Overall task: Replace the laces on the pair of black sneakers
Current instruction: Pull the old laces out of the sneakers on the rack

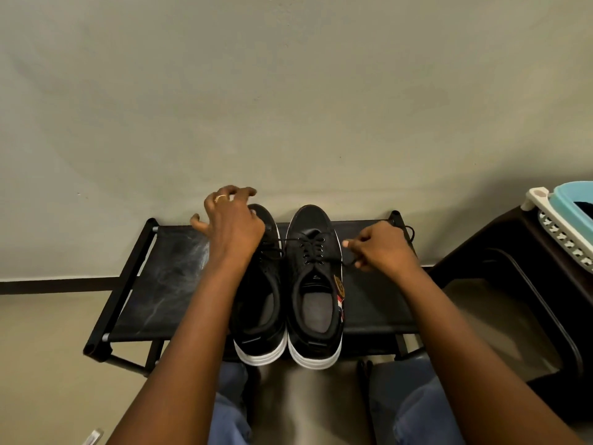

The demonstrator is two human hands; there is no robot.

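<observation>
Two black sneakers with white soles stand side by side on a low black rack (160, 277), toes toward the wall. The left sneaker (256, 316) is partly covered by my left hand (229, 224), which hovers over its toe with fingers spread and loosely curled, holding nothing that I can see. The right sneaker (316, 284) has a black lace (309, 248) threaded through its eyelets. My right hand (378, 245) pinches a strand of that lace just right of the shoe, and more lace trails off behind the hand toward the rack's back right corner.
A dark brown stool or table (500, 252) stands at the right, bearing a white perforated basket (558, 232) and a light blue tub (574, 200). A plain wall is behind the rack. My knees in blue jeans (414, 409) are below the shoes.
</observation>
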